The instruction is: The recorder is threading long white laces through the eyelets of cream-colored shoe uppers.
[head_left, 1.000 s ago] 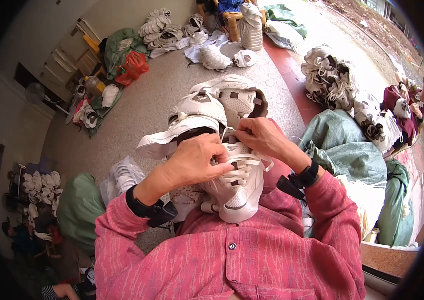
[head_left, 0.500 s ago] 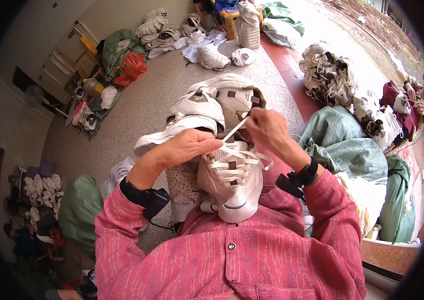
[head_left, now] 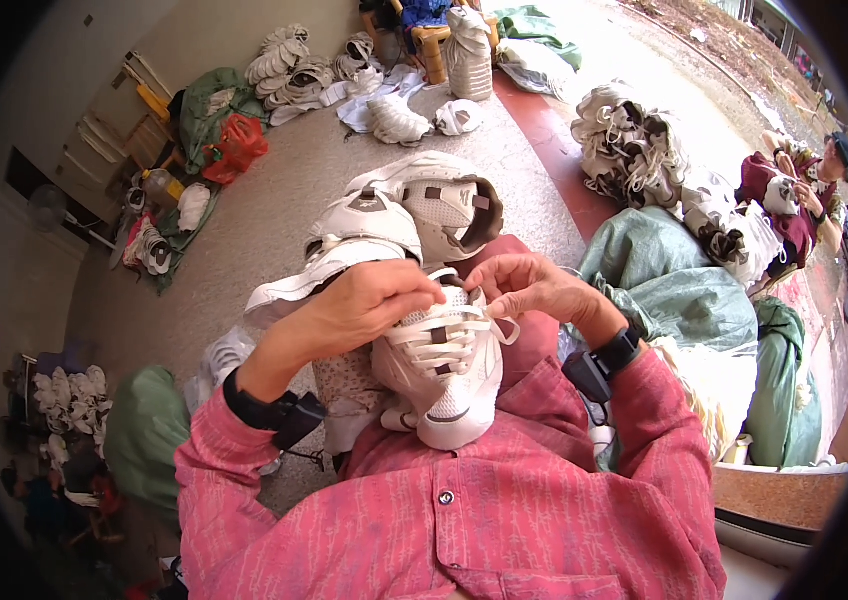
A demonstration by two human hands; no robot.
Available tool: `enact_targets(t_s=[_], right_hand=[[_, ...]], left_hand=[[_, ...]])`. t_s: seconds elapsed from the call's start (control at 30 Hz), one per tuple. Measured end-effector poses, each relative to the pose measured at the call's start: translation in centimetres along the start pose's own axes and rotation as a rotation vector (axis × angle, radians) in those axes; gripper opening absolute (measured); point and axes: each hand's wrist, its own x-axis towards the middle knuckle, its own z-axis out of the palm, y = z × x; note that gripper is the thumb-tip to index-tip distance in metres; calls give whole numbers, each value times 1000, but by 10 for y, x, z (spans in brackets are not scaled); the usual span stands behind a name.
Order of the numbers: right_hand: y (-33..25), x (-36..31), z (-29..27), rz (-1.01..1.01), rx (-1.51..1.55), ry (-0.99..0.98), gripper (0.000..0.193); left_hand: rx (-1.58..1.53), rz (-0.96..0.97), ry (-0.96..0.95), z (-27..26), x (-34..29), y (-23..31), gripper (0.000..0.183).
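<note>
A white sneaker [head_left: 459, 405] rests on my lap, toe toward me, its flat white shoelace [head_left: 452, 341] crossed over the tongue. At the upper left of the lacing, my left hand [head_left: 372, 305] has its fingers curled and pinched together; what lies between the tips is hidden. My right hand [head_left: 534, 290] pinches the shoelace at the right upper edge of the opening, thumb and forefinger close together. A loop of lace hangs below its thumb. Just beyond are more white sneakers [head_left: 369, 222], stacked sideways, one showing its brown lining.
Green sacks [head_left: 679, 262] lie to my right beside a heap of sneakers [head_left: 624, 145]. Another person [head_left: 794, 195] sits at the far right with a shoe. A green sack [head_left: 151, 430] stands at left. Shoe piles and a red bag [head_left: 236, 148] lie farther off.
My right hand has come down from pulling a taut lace above the shoe to its upper edge. My left fingers have curled in closer. The view has shifted slightly right.
</note>
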Motion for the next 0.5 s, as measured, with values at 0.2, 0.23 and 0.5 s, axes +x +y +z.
enact_targets(t_s=[0.2, 0.23, 0.5], right_hand=[[22, 7, -4, -25, 220, -8, 28], [27, 8, -6, -23, 246, -7, 26], [27, 4, 0, -15, 289, 70, 23]], left_hand=[[98, -21, -47, 17, 38, -15, 12], [111, -19, -41, 21, 41, -17, 13], [163, -33, -52, 34, 48, -26, 12]])
